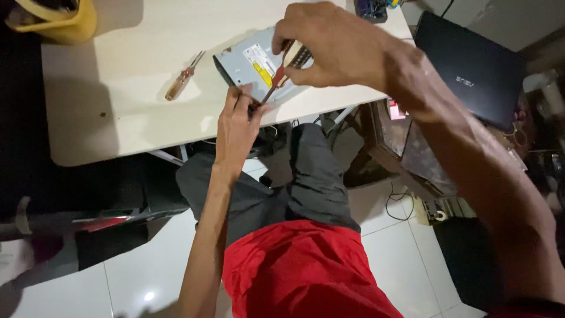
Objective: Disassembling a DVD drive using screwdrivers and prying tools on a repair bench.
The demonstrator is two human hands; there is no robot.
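Hands both busy at the near edge of the table [118, 112]; right hand [329, 50] curled shut around a red-handled screwdriver [275, 79], thumb and forefinger pinching the handle, shaft slanting down toward the left fingertips; left hand [235, 121] closed up too, fingertips pinched together right where the tip of that screwdriver lands, at the front corner of the drive; can't really tell what's caught between those fingertips, too small and dark.

Grey metal disc drive [250, 68] lying flat on the table directly under the right fingers, white and yellow label facing up, front corner poking just past the table edge and touching the left fingertips; far end of it hidden behind the right knuckles.

Second screwdriver [183, 76] with a clear amber handle lying loose on the table, off to the left of the left fingers, well apart from both hands, tip pointing away toward the back of the table.

Yellow bucket [59, 20] sitting at the far left corner, nowhere near either hand; closed dark laptop [471, 73] off to the right beyond the right wrist, resting lower than the tabletop; some cables [400, 206] on the white tile floor [147, 271] below the right forearm.

Grey trousers [294, 176] and red shirt [300, 271] showing straight under the left wrist; pretty dim lighting overall, so small details at the fingertips stay fuzzy.
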